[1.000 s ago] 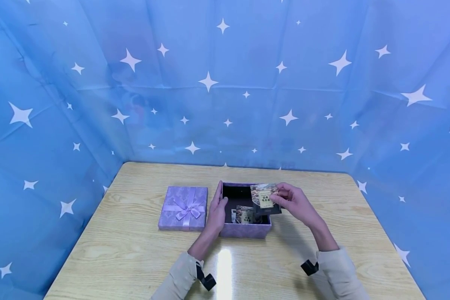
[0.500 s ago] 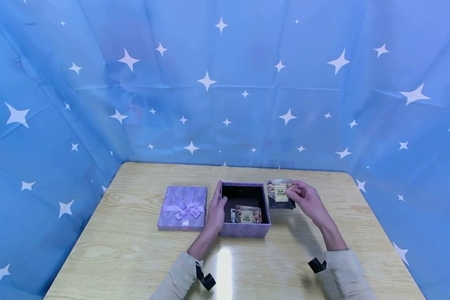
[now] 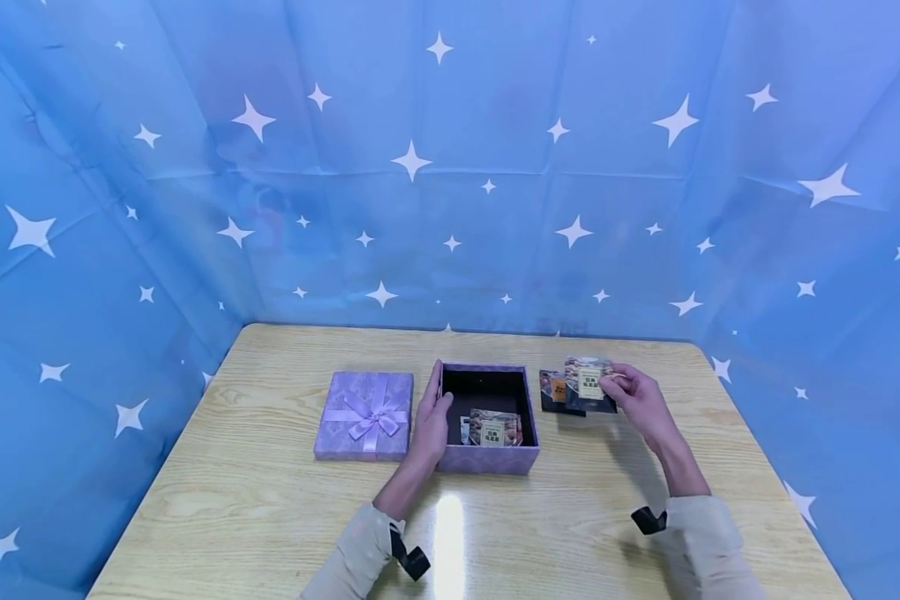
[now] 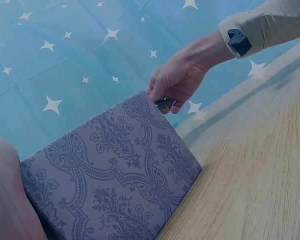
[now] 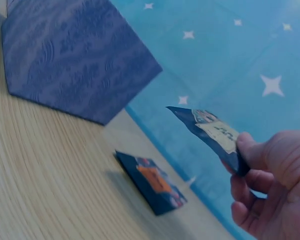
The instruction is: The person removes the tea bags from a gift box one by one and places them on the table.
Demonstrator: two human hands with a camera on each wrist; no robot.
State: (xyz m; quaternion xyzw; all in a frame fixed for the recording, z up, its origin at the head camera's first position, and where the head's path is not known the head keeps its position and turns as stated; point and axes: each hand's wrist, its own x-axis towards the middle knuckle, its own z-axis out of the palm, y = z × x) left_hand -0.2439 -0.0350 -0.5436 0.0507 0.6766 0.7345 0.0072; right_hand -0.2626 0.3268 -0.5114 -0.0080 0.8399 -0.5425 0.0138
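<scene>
My left hand holds the left wall of an open purple gift box, thumb over the rim and fingers along the outside. Inside the box, near its front wall, is a sachet with a pale label; a whitish packet peeks out at its left. My right hand pinches the right edge of a dark sachet with a yellow label, raised above the table right of the box. Partly behind it in the head view is an orange-labelled sachet, at the table surface; whether it lies fully flat I cannot tell.
A purple lid with a ribbon bow sits left of the box. The wood-grain table ends at a blue star-patterned curtain, which also hangs at both sides.
My right hand has carried the yellow-labelled sachet from over the box to its right. The orange-labelled sachet has come into view there. My left hand stays on the box.
</scene>
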